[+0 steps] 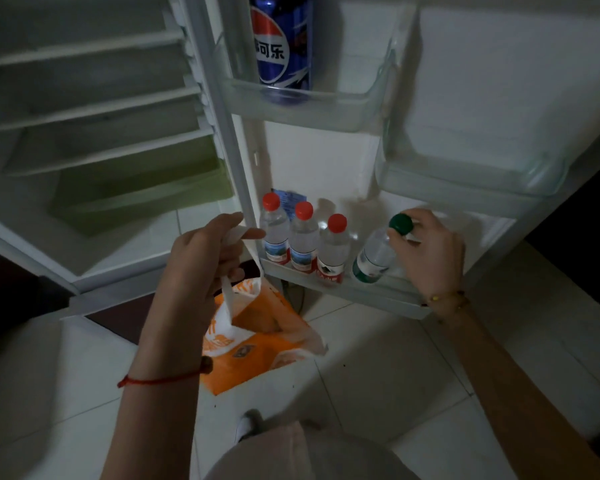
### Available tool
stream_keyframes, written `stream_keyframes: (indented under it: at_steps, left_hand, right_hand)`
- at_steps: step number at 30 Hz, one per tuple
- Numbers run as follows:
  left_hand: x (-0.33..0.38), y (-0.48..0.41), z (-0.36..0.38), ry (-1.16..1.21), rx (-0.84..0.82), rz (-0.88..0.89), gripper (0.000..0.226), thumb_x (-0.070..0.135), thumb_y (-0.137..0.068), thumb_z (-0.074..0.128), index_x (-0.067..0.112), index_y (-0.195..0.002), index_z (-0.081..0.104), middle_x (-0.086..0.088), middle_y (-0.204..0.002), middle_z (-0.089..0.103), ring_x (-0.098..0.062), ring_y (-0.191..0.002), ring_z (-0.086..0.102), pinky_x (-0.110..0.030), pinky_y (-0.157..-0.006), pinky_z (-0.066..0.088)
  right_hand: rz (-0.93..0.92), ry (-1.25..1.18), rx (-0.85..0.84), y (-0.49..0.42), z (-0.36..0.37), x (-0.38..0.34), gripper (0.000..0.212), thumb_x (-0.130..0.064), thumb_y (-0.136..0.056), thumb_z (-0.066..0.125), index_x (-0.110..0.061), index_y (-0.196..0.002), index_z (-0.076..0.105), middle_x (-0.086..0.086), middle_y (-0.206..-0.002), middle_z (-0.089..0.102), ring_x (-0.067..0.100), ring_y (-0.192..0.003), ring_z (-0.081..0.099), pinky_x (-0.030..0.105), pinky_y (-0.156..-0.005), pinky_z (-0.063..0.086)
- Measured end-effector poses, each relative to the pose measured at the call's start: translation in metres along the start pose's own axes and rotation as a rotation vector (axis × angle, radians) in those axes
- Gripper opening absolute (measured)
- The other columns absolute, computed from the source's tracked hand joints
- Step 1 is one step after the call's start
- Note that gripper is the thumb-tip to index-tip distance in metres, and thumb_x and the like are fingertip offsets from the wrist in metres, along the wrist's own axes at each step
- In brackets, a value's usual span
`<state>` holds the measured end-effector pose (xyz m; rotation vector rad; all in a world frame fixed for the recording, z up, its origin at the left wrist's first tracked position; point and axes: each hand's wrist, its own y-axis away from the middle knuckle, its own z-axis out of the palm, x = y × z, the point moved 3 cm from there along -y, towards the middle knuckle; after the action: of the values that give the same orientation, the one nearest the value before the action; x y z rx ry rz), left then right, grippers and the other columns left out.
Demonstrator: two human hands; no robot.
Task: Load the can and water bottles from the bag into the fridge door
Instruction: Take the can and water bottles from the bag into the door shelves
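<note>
Right hand (430, 247) grips the green-capped bottle (374, 254) at its neck, centre right of frame, base in the bottom door shelf (378, 292). Its long axis tilts, cap leaning right; three red-capped bottles (303, 237) stand upright just left. Left hand (201, 258) is clenched on the bag (257, 337) handle. The can (281, 46) sits upper centre.

Dim, grainy head view — soft light falls on the white inner fridge door (329, 161); edges bow, corners darken, left shelves blur
</note>
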<state>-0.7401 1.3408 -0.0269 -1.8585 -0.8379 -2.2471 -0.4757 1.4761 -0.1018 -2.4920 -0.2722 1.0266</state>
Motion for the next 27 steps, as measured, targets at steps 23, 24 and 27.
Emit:
stream_keyframes:
  at_steps: [23,24,27]
  left_hand:
    - [0.008,0.024,0.036,-0.022,-0.171,-0.008,0.037,0.031,-0.095,0.050,0.001,-0.097,0.072,0.006,-0.049,0.026,-0.005,-0.037,0.026,-0.018,-0.037,0.030]
    - [0.008,0.025,0.037,-0.022,-0.180,-0.004,0.037,0.031,-0.095,0.050,0.002,-0.098,0.072,0.006,-0.049,0.027,-0.005,-0.037,0.026,-0.017,-0.037,0.030]
    - [0.009,0.029,0.041,-0.022,-0.207,0.000,0.036,0.030,-0.095,0.049,0.002,-0.099,0.071,0.008,-0.048,0.029,-0.003,-0.035,0.027,-0.016,-0.035,0.029]
  right_hand:
    - [-0.088,-0.167,-0.247,0.049,0.015,-0.038,0.030,-0.040,-0.091,0.055,-0.011,-0.084,0.063,0.002,-0.079,0.069,0.012,-0.068,0.065,0.022,-0.059,0.052]
    - [-0.072,-0.295,-0.390,0.062,0.019,-0.040,0.032,-0.037,-0.093,0.054,-0.010,-0.078,0.065,-0.001,-0.071,0.068,0.007,-0.063,0.064,0.018,-0.057,0.051]
    - [0.086,-0.380,-0.770,0.092,0.051,-0.034,0.038,-0.023,-0.098,0.051,-0.006,-0.065,0.060,0.001,-0.057,0.057,0.006,-0.055,0.057,0.014,-0.056,0.043]
